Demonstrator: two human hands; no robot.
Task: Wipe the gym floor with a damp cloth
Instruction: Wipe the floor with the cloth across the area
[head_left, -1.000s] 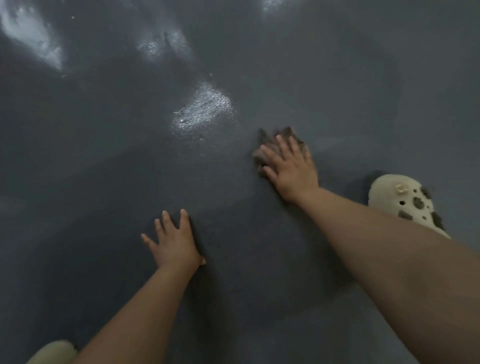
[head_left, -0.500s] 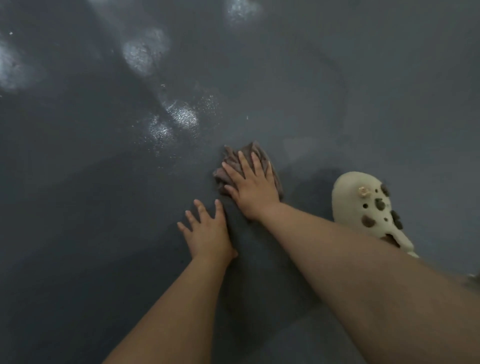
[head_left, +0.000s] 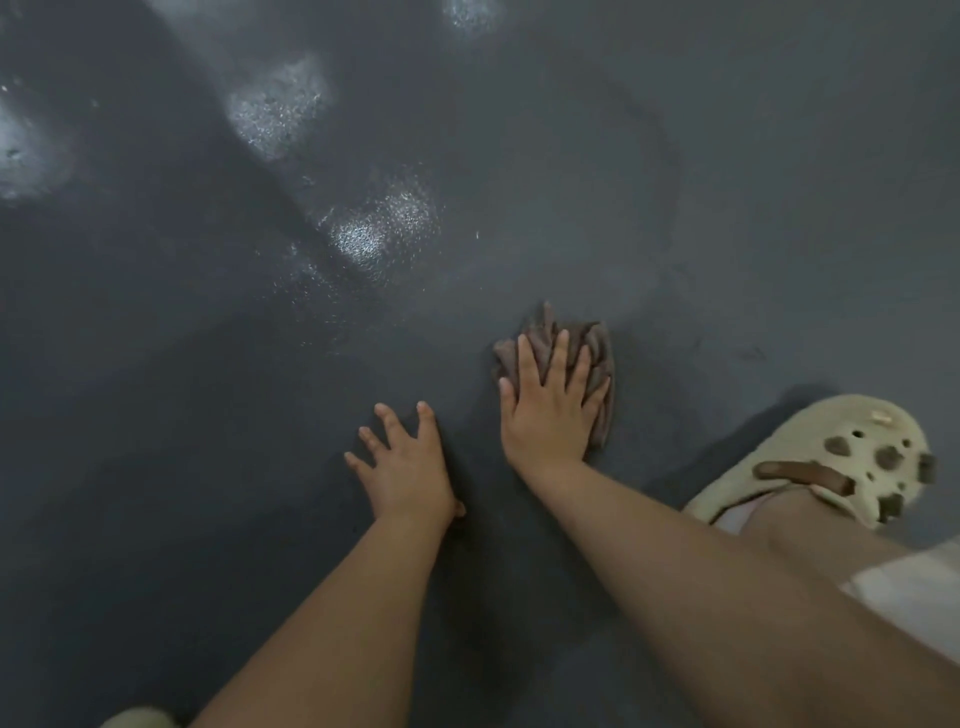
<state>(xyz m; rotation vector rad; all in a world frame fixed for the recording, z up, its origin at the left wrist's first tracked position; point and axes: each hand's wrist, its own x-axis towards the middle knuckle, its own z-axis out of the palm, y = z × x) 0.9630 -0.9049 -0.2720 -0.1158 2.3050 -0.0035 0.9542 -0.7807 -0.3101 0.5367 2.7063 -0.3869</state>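
R hand (head_left: 550, 410) + cloth (head_left: 597, 343) shifted right; L hand (head_left: 410, 467) flat on floor (head_left: 727, 182).

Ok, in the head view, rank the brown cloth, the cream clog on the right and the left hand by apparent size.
1. cream clog, though it lies nearer the camera.
2 and 3. left hand and brown cloth: unsure, since the right hand covers much of it.

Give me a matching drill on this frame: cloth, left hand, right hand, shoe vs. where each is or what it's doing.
Things:
1. cloth
2. left hand
3. right hand
4. shoe

States:
A. flat on the bare floor, fingers spread
B. cream, with brown spots, at the far right
C. brown, bunched, pinned to the floor
D. pressing down on the cloth with straight fingers

Pairs: 1-C, 2-A, 3-D, 4-B
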